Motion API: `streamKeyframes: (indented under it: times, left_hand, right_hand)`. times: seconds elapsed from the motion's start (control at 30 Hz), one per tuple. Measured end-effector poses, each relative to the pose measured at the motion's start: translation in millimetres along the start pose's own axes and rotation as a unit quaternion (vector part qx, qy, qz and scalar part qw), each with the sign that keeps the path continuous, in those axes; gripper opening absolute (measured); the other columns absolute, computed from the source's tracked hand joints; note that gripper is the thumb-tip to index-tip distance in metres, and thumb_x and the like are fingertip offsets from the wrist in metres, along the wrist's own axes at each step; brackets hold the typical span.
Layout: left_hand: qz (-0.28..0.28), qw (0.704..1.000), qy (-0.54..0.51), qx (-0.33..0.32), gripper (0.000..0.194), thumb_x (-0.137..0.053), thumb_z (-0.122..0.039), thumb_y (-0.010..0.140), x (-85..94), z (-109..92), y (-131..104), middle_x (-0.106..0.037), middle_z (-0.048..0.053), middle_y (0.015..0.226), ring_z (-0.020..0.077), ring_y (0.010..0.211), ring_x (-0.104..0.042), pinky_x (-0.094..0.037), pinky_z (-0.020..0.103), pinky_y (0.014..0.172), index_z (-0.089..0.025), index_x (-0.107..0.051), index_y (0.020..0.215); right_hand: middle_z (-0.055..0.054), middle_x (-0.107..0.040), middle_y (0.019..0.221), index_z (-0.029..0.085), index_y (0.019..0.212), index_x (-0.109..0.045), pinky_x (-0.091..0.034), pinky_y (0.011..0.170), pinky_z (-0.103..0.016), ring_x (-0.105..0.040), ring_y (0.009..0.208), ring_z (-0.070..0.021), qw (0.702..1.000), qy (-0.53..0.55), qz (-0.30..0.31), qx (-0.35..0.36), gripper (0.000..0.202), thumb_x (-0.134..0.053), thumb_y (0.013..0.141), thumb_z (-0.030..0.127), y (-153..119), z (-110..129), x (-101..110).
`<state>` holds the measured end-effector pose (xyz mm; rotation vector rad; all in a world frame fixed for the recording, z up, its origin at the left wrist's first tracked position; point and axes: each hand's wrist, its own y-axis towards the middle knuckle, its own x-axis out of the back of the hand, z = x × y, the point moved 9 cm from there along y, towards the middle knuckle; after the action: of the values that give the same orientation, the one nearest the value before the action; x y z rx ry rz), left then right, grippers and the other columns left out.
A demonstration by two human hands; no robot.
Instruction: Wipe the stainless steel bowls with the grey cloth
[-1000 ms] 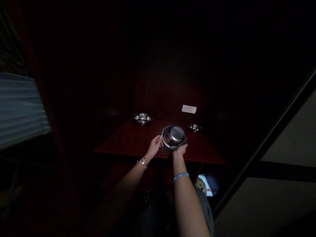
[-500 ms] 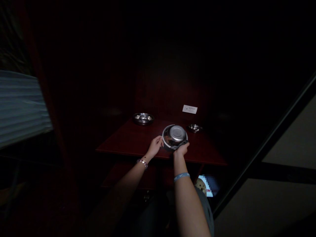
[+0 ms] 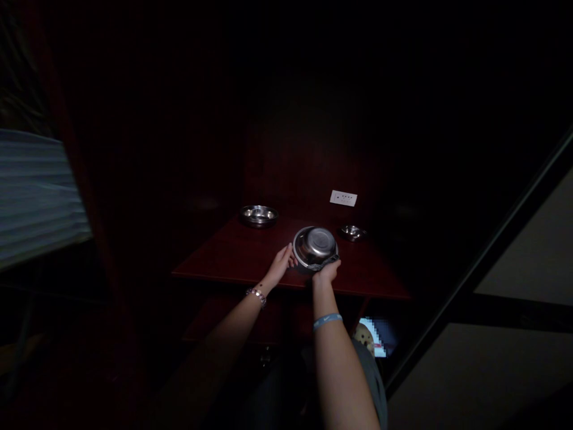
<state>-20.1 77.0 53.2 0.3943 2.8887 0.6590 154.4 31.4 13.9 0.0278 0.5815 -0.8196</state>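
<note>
A shiny metal bowl [image 3: 320,242] is tilted over the desk, its round base turned up toward me. My right hand [image 3: 327,272] grips the near right rim, with a dark crumpled piece, like a cloth, between it and the bowl. At the left rim is my left hand [image 3: 283,261], its fingers stretched and slightly apart; they reach the edge, but in the dim light I cannot tell how firmly they touch. A wider metal bowl [image 3: 258,217] stands upright at the back left. To the right sits a smaller metal bowl [image 3: 353,233].
The dark red desk [image 3: 210,263] ends at a front edge just below my hands. A white socket panel [image 3: 344,198] is on the back wall. Pale ribbed material [image 3: 36,191] shows at far left. Beneath the desk on the right is a lit screen [image 3: 380,343].
The fingers of my left hand have loosened from a pinch at the rim and spread a little. The held bowl and my right hand have barely shifted.
</note>
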Motion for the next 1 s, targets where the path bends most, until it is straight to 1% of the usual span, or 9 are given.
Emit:
streamKeyframes:
  times: [0.1,0.17,0.27,0.5,0.63,0.77,0.87,0.93,1.0]
  left_hand:
    - [0.001,1.000,-0.001,0.007,0.043,-0.045,-0.057,0.086,0.7,7.9,3.2,-0.059,-0.001,0.062,0.0076,0.048,-0.049,-0.032,0.020,0.044,-0.016,-0.057,0.088]
    - [0.001,1.000,-0.002,0.010,0.041,-0.049,-0.055,0.085,1.6,12.6,5.2,-0.057,-0.002,0.064,0.0074,0.049,-0.050,-0.032,0.019,0.044,-0.016,-0.056,0.094]
    - [0.006,1.000,-0.012,0.013,0.040,-0.052,-0.055,0.083,1.8,17.9,7.6,-0.057,-0.002,0.067,0.0076,0.052,-0.051,-0.033,0.020,0.046,-0.016,-0.054,0.091]
    - [-0.008,0.999,-0.038,0.029,0.037,-0.056,-0.054,0.080,6.4,20.8,7.9,-0.055,-0.002,0.062,0.0090,0.052,-0.048,-0.034,0.021,0.049,-0.017,-0.056,0.082]
    - [-0.067,0.995,-0.067,0.024,0.038,-0.055,-0.054,0.080,17.6,22.5,8.7,-0.060,0.000,0.068,0.0095,0.055,-0.050,-0.036,0.021,0.051,-0.017,-0.059,0.085]
    - [-0.133,0.985,-0.107,0.016,0.042,-0.055,-0.054,0.080,29.3,21.3,7.8,-0.069,0.006,0.090,0.0157,0.078,-0.062,-0.047,0.026,0.066,-0.016,-0.063,0.093]
    - [-0.166,0.977,-0.135,0.008,0.039,-0.056,-0.050,0.081,34.0,15.5,4.6,-0.071,0.008,0.101,0.0197,0.095,-0.064,-0.048,0.031,0.083,-0.015,-0.065,0.097]
    - [-0.171,0.973,-0.157,0.014,0.039,-0.057,-0.048,0.081,33.6,12.9,2.7,-0.070,0.009,0.106,0.0207,0.101,-0.063,-0.047,0.033,0.089,-0.015,-0.065,0.101]
    - [-0.156,0.971,-0.182,0.028,0.041,-0.059,-0.048,0.081,29.5,11.9,2.1,-0.070,0.010,0.110,0.0215,0.104,-0.063,-0.046,0.034,0.092,-0.015,-0.066,0.103]
  right_hand:
    - [-0.013,-0.070,0.098,0.004,0.124,-0.057,-0.056,0.069,-0.028,-0.070,0.086,-0.0171,0.997,0.020,-0.067,-0.040,0.065,-0.020,0.094,0.049,-4.2,-5.0,8.1]
    - [-0.013,-0.070,0.100,0.005,0.123,-0.058,-0.056,0.071,-0.028,-0.070,0.087,-0.0170,0.996,0.037,-0.067,-0.056,0.063,-0.023,0.094,0.050,-6.8,-6.5,5.3]
    - [-0.013,-0.070,0.104,0.005,0.122,-0.058,-0.056,0.072,-0.028,-0.069,0.089,-0.0174,0.993,0.063,-0.065,-0.077,0.061,-0.028,0.093,0.049,-10.3,-9.4,2.5]
    - [-0.013,-0.071,0.099,0.004,0.120,-0.059,-0.056,0.070,-0.025,-0.069,0.089,-0.0169,0.997,0.032,-0.052,-0.056,0.057,-0.030,0.095,0.046,-13.9,-5.4,0.7]
    - [-0.012,-0.071,0.099,0.005,0.118,-0.060,-0.056,0.070,-0.025,-0.069,0.089,-0.0164,0.997,0.011,-0.053,-0.054,0.053,-0.030,0.094,0.043,-12.6,-6.5,1.5]
    - [-0.012,-0.071,0.096,0.004,0.115,-0.061,-0.056,0.069,-0.024,-0.069,0.087,-0.0163,0.998,-0.001,-0.043,-0.055,0.050,-0.036,0.092,0.041,-11.2,-8.2,-0.1]
    - [-0.012,-0.071,0.091,0.004,0.110,-0.064,-0.055,0.068,-0.023,-0.069,0.086,-0.0162,0.999,-0.012,-0.028,-0.044,0.048,-0.039,0.091,0.041,-11.1,-6.0,-2.9]
    - [-0.013,-0.072,0.091,0.004,0.107,-0.065,-0.055,0.068,-0.023,-0.069,0.086,-0.0171,0.999,-0.014,-0.026,-0.041,0.049,-0.043,0.090,0.044,-11.3,-4.4,-3.1]
    - [-0.014,-0.072,0.092,0.004,0.105,-0.066,-0.055,0.068,-0.023,-0.069,0.087,-0.0180,0.999,-0.015,-0.031,-0.041,0.050,-0.047,0.088,0.047,-11.1,-2.8,-1.8]
